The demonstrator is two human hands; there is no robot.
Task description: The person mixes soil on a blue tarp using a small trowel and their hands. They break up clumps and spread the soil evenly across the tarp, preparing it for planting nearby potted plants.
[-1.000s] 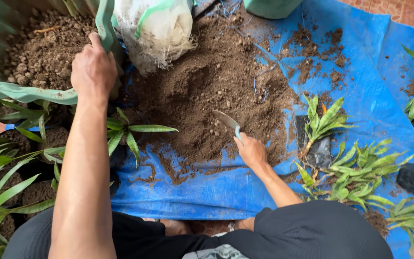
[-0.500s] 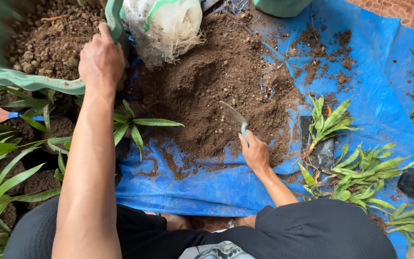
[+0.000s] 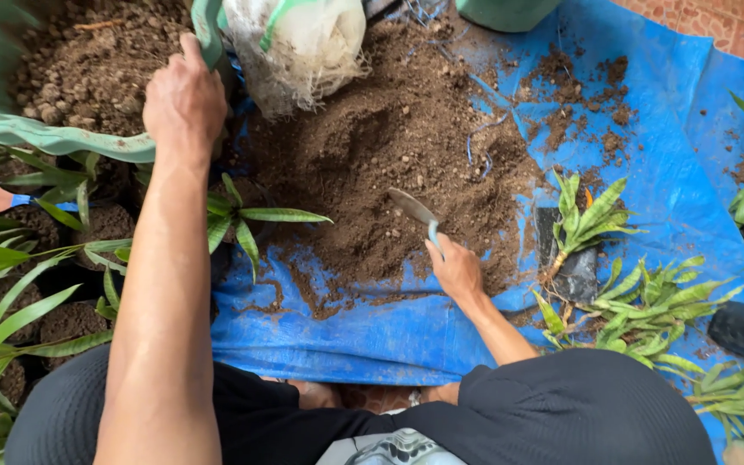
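My left hand point(image 3: 184, 99) grips the rim of a green sack point(image 3: 53, 138) filled with soil at the upper left. My right hand point(image 3: 455, 269) holds a small metal trowel point(image 3: 412, 207) by its handle, blade lying on the near edge of a brown soil heap point(image 3: 389, 146). The heap is spread on a blue tarp point(image 3: 673, 164). A small green seedling point(image 3: 243, 215) in a dark pot stands between my two arms.
A white mesh sack point(image 3: 299, 43) stands behind the heap. Loose green seedlings point(image 3: 647, 301) lie on the tarp at the right, one with a black bag point(image 3: 574, 267). Potted seedlings point(image 3: 19, 301) crowd the left side. A green pot point(image 3: 505, 10) is at the top.
My right hand and trowel have drawn back slightly toward me along the heap's near edge. My left hand keeps its grip on the sack rim.
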